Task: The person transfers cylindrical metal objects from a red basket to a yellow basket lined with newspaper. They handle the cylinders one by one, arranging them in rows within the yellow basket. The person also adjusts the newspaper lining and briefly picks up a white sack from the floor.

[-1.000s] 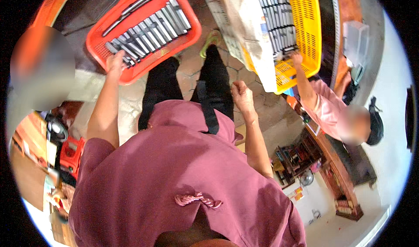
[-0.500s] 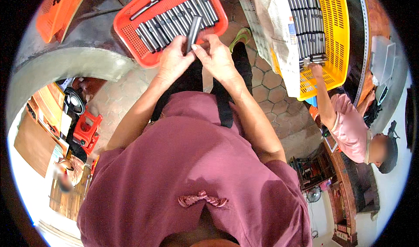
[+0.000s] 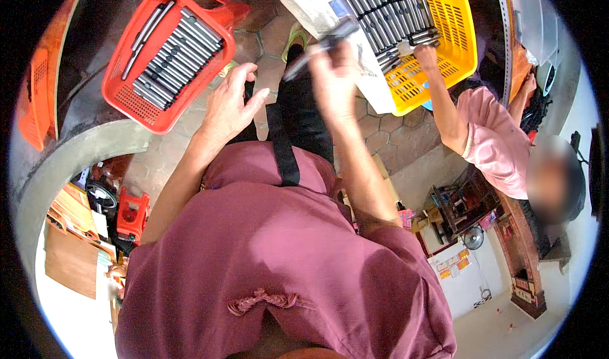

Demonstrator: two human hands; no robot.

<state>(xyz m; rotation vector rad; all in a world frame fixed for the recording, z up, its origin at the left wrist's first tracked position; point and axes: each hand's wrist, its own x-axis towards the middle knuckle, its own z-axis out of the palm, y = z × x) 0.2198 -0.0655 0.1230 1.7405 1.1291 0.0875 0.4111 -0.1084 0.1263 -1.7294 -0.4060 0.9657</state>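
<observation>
My right hand [image 3: 336,83], smeared by motion, grips a silver and black rod [image 3: 339,30] near the paper-covered side of the yellow basket [image 3: 467,29]. Exactly what kind of rod it is cannot be made out. My left hand [image 3: 231,102] holds nothing, its fingers apart, just right of the red basket [image 3: 166,123]. Inside the red basket lies a row of similar silver and black rods [image 3: 181,54], with longer strips [image 3: 148,39] along its left side. Rows of like rods [image 3: 387,16] fill much of the yellow basket.
A co-worker's hand [image 3: 426,56] reaches into the near end of the yellow basket, at its rods. White printed paper [image 3: 365,73] hangs over that basket's left side. A red stool [image 3: 222,7] stands behind the red basket. Hexagonal tiles [image 3: 387,127] cover the floor.
My hands have parted: the right has carried the rod right toward the yellow basket, while the left has let go and opened. Both baskets sit further left in view.
</observation>
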